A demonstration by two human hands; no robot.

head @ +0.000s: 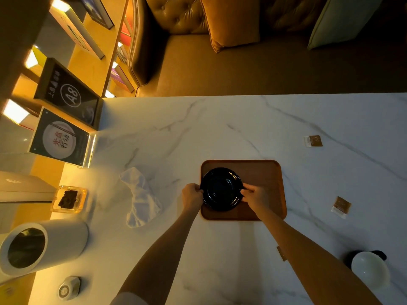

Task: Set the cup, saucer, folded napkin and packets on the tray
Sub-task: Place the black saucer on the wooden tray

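A black saucer (221, 188) lies on the left half of the brown wooden tray (264, 172). My left hand (192, 196) pinches its left rim and my right hand (255, 195) pinches its right rim. A crumpled white napkin (141, 198) lies on the marble table left of the tray. Two brown packets lie to the right, one farther back (313, 141) and one nearer (341, 206). A third packet (282, 253) peeks out beside my right forearm. The cup (370, 268), white inside and black outside, stands at the near right.
A white cylinder container (44, 245) lies at the near left, with a glass ashtray (68, 199) behind it. Upright signs (60, 137) stand at the table's left edge. A small metal object (69, 287) sits near the front edge. A leather sofa lies beyond the table.
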